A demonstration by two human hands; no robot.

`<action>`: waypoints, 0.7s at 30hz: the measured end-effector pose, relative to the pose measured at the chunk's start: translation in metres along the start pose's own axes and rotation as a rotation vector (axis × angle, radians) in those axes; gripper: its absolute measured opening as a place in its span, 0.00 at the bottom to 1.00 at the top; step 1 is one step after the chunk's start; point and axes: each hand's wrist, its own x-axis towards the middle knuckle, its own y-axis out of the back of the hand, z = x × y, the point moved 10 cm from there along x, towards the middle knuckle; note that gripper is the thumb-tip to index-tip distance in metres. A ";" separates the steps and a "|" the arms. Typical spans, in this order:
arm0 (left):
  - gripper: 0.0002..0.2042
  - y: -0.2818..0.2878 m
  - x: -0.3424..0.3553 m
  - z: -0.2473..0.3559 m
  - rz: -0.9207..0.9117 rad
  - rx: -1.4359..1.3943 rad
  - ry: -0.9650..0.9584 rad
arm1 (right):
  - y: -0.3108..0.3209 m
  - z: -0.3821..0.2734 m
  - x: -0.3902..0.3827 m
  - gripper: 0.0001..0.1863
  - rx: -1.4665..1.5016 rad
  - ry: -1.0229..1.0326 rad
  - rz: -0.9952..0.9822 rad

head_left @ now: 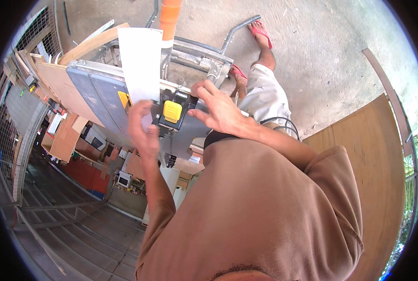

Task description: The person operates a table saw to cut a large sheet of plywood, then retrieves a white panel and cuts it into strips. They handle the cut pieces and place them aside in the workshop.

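Note:
A long white board [141,61] lies across a grey table saw [94,89], its near end reaching my left hand [144,129]. The fingers and thumb of that hand are closed about this end. Just right of it, a black fitting with a square yellow block [172,111] sits on the saw. My right hand [216,107] rests at the fitting's right side. Its fingers lie stretched along the edge, with the thumb held apart below them. A small yellow piece [124,99] shows on the saw table, left of the board.
An orange pipe [170,18] rises beside the board's far end. Metal frame tubes [202,61] stick out beyond the saw. My feet in red sandals [260,32] stand on the concrete floor [321,51]. A wooden panel [363,168] stands right; a cordless drill [55,107] lies left.

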 end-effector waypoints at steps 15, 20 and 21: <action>0.10 -0.018 -0.018 0.010 0.202 0.185 0.019 | 0.010 0.000 -0.001 0.23 -0.029 0.047 0.088; 0.08 -0.018 -0.019 0.008 0.224 0.176 0.031 | 0.009 0.008 0.000 0.23 -0.034 -0.113 0.048; 0.08 -0.017 -0.019 0.008 0.231 0.178 0.025 | 0.009 0.009 0.001 0.23 -0.047 -0.141 0.036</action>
